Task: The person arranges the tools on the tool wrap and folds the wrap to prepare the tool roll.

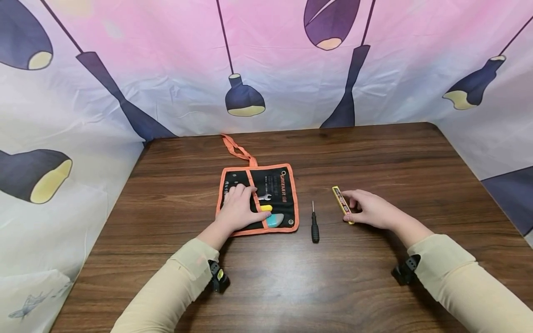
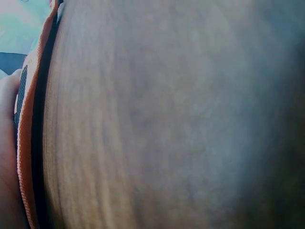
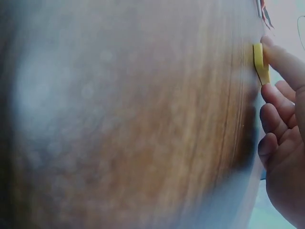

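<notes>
My left hand [image 1: 239,208] rests on a black tool pouch [image 1: 272,178] with orange trim, thumb pointing toward the tools in its pocket. A wrench [image 1: 264,197], a yellow-ended tool [image 1: 266,208] and a teal and grey tool end [image 1: 275,220] stick out beside the thumb. Between thumb and fingers, my right hand [image 1: 372,209] pinches a slim yellow box [image 1: 342,204] with dark print, low over the table. The right wrist view shows the yellow box [image 3: 260,62] at the fingertips. A black-handled screwdriver [image 1: 315,229] lies between the pouch and the box.
An orange strap [image 1: 237,150] runs from the pouch to the back edge of the brown wooden table [image 1: 387,152]. A printed cloth [image 1: 283,60] hangs behind the table and along its sides.
</notes>
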### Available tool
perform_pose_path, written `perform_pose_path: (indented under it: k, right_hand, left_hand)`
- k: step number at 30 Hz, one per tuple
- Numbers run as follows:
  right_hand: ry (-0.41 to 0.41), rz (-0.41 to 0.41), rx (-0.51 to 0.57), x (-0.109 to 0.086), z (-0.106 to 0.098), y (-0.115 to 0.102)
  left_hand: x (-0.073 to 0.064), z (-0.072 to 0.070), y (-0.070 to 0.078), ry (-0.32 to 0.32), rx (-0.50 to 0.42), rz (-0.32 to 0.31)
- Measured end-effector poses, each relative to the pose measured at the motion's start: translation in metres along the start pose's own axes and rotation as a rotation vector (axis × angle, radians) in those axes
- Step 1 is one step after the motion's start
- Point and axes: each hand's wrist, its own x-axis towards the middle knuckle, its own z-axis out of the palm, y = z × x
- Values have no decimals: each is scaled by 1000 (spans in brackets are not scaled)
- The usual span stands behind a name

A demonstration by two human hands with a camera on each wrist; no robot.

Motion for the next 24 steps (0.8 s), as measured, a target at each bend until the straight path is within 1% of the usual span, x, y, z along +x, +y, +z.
perform_pose_path:
  k: [5, 7, 13, 17, 24]
  right_hand:
    - [1, 32, 4, 2, 2, -1]
    - [13, 42, 0, 3, 3, -1]
    - [99, 83, -32, 11, 7, -4]
    - [133, 81, -40, 16, 8, -5]
    - [139, 61, -31, 28, 8, -9]
  left_hand:
    - [0, 0, 0, -2, 8, 4]
    - [1, 0, 0, -3, 11, 6]
    - [1, 0, 0, -7, 10, 3]
    - [0, 0, 1, -6, 5, 3]
    - [0, 0, 1, 6, 4, 8]
